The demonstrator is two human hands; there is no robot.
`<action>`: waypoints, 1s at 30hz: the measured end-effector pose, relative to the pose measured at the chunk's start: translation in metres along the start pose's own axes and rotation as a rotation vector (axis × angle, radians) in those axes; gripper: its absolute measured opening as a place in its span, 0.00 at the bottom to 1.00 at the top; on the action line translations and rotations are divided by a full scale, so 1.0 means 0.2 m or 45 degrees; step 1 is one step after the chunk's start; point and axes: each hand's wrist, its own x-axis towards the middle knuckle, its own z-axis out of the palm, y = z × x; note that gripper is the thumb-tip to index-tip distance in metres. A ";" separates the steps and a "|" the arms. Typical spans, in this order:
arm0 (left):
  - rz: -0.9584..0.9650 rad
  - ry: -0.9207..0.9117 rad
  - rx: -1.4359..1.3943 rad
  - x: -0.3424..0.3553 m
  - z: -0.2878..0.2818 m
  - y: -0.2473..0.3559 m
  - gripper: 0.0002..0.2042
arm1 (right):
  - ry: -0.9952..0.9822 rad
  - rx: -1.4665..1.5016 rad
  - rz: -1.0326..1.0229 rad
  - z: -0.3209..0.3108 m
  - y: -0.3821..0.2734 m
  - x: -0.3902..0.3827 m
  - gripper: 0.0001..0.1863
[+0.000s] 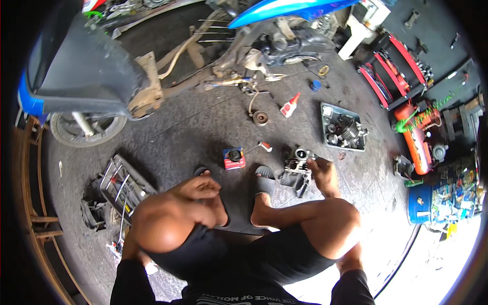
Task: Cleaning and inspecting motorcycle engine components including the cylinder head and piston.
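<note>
My right hand (324, 177) grips the right edge of a metal engine part (296, 165), which stands on the floor beside my right sandal; a round bore shows on its top. My left hand (201, 187) hangs in front of my left knee, its fingers loosely stretched out with nothing seen in them. Between my feet and a little beyond them is a small red and blue box (234, 164), with a round black part (234, 154) on top. A screwdriver (265, 147) with a red and white handle lies just right of the box.
A grey tray (343, 146) of metal engine parts sits to the right. Farther off are a white bottle with a red cap (290, 105), a round metal part (260, 118) and a stripped motorcycle frame (244, 56). An orange air compressor (414, 140) and red tool cart (391, 71) stand right.
</note>
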 end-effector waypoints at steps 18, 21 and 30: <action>-1.922 0.495 0.043 -0.64 -0.21 -0.86 0.16 | 0.762 -0.575 0.449 -0.31 1.17 1.16 0.19; -2.110 0.679 0.073 -0.64 -0.31 -0.87 0.17 | 0.641 -0.575 0.660 -0.31 1.33 1.29 0.29; -2.103 0.665 0.521 -0.43 -0.50 -1.04 0.13 | 0.812 -0.562 0.495 -0.34 1.55 1.30 0.31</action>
